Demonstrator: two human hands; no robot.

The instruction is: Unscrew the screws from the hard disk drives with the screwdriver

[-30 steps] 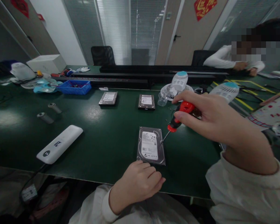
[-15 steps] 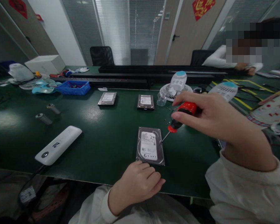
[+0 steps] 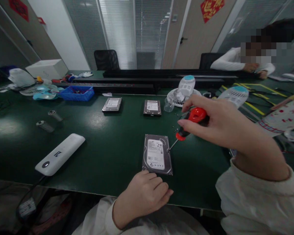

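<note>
A hard drive [image 3: 157, 154] lies label up on the green table [image 3: 107, 143], close to the front edge. My right hand [image 3: 218, 124] is closed round a red and black screwdriver [image 3: 189, 122], whose tip touches the drive's right edge. My left hand [image 3: 144, 194] rests at the table's front edge with fingers curled, its fingertips against the drive's near end.
Two more hard drives [image 3: 112, 104] [image 3: 152, 107] lie farther back. A white device [image 3: 60, 154] and two metal cylinders [image 3: 45, 126] lie on the left, with a blue bin [image 3: 75, 93] behind. White fan parts [image 3: 183, 91] sit at the right. Another person [image 3: 245, 62] sits at the far right.
My right hand has turned the screwdriver a little with its tip staying at the drive's edge. The view shifted slightly. My left hand has stayed in place.
</note>
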